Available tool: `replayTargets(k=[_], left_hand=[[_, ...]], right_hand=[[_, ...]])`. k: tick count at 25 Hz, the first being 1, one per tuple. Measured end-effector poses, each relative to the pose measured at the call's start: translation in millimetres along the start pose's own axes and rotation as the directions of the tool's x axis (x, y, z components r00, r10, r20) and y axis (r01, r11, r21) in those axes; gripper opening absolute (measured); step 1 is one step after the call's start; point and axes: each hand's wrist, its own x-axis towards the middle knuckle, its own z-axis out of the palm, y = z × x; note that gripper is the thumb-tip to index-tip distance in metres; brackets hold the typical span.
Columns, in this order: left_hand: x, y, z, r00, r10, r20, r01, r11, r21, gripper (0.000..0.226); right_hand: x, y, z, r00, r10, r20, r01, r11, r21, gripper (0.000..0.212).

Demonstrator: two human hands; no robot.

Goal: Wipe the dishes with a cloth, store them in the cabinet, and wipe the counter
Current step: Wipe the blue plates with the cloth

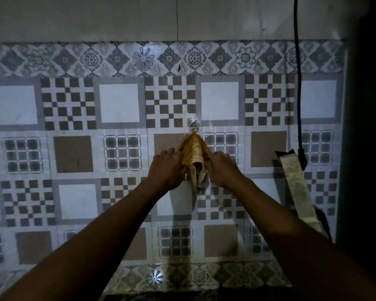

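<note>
Cloth [193, 154], a yellow-orange rag bunched into a limp cone, hangs just right of frame centre from a small metal hook [194, 129] stuck to the tiled wall [74, 155] on what looks like a clear adhesive pad. The left hand [166, 168] has its fingers curled against the cloth's left edge, and the right hand [220, 168] grips the right edge, both gathering the fabric. The likeliest trouble is a hard downward tug: it could peel the pad off the glossy tiles or snag the weave on the hook. The tiles look smooth and hard, printed with grey and brown checks. The cloth looks soft and creased, its lower tip darker, perhaps damp. A black cable [298, 83] hangs at the right.
</note>
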Motion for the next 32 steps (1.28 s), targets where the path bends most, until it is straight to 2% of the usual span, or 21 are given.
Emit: replayTargets(k=[3, 5, 8, 10, 12, 16, 21, 23, 25, 27, 29, 30, 32], left_hand=[[12.9, -4.4, 8.0, 1.0, -0.01, 0.01, 0.01, 0.999, 0.034, 0.037], [21.3, -7.9, 8.7, 0.998, -0.008, 0.061, 0.008, 1.0, -0.006, 0.033], [29.3, -9.0, 7.9, 0.996, 0.01, 0.086, -0.001, 0.994, -0.107, 0.026], [31.9, -10.3, 1.8, 0.999, -0.021, 0.043, 0.026, 0.994, -0.11, 0.029], [36.4, -15.5, -8.1, 0.997, -0.072, -0.023, 0.07, 0.994, -0.088, 0.038], [45.7, -20.6, -32.3, 0.993, -0.071, -0.095, 0.061, 0.993, -0.104, 0.045], [45.3, -10.0, -64.0, 0.97, -0.181, -0.164, 0.148, 0.97, -0.191, 0.049], [37.9, -8.3, -67.5, 0.952, -0.274, -0.135, 0.212, 0.911, -0.353, 0.05], [22.0, -4.3, -70.7, 0.914, -0.4, -0.072, 0.297, 0.779, -0.553, 0.055], [1.2, -0.2, -78.2, 0.851, -0.526, 0.006, 0.392, 0.627, -0.674, 0.062], [-25.0, 3.7, -88.0, 0.775, -0.623, 0.104, 0.485, 0.481, -0.73, 0.075], [-39.4, 5.1, -91.6, 0.745, -0.653, 0.134, 0.519, 0.442, -0.732, 0.08], [-76.3, 7.0, -104.0, 0.714, -0.684, 0.15, 0.567, 0.439, -0.697, 0.085]], right_hand=[[19.2, 8.3, 10.6, 0.999, 0.04, 0.014, -0.041, 0.993, 0.115, 0.029], [24.9, 11.6, 12.9, 0.996, 0.075, 0.052, -0.081, 0.987, 0.14, 0.026], [21.6, 8.8, 5.5, 0.996, 0.067, 0.064, -0.07, 0.996, 0.047, 0.024], [21.7, 6.5, -4.7, 0.998, 0.048, 0.047, -0.044, 0.996, -0.077, 0.037], [23.1, 3.2, -20.1, 0.998, 0.059, -0.007, -0.059, 0.985, -0.163, 0.052], [28.1, -7.4, -48.9, 0.983, 0.067, -0.172, -0.111, 0.958, -0.264, 0.048], [19.8, -25.3, -75.6, 0.952, -0.001, -0.307, -0.11, 0.932, -0.344, 0.047], [5.3, -32.5, -79.3, 0.946, -0.042, -0.32, -0.081, 0.929, -0.361, 0.042], [-22.0, -43.8, -77.4, 0.942, -0.126, -0.312, -0.003, 0.925, -0.38, 0.039], [-57.0, -57.5, -72.8, 0.934, -0.226, -0.278, 0.104, 0.914, -0.393, 0.038], [-93.1, -70.8, -66.9, 0.914, -0.309, -0.263, 0.186, 0.896, -0.404, 0.034], [-110.2, -76.7, -64.0, 0.902, -0.34, -0.265, 0.211, 0.885, -0.416, 0.03], [-147.3, -90.9, -61.6, 0.889, -0.386, -0.246, 0.248, 0.858, -0.449, 0.027]])
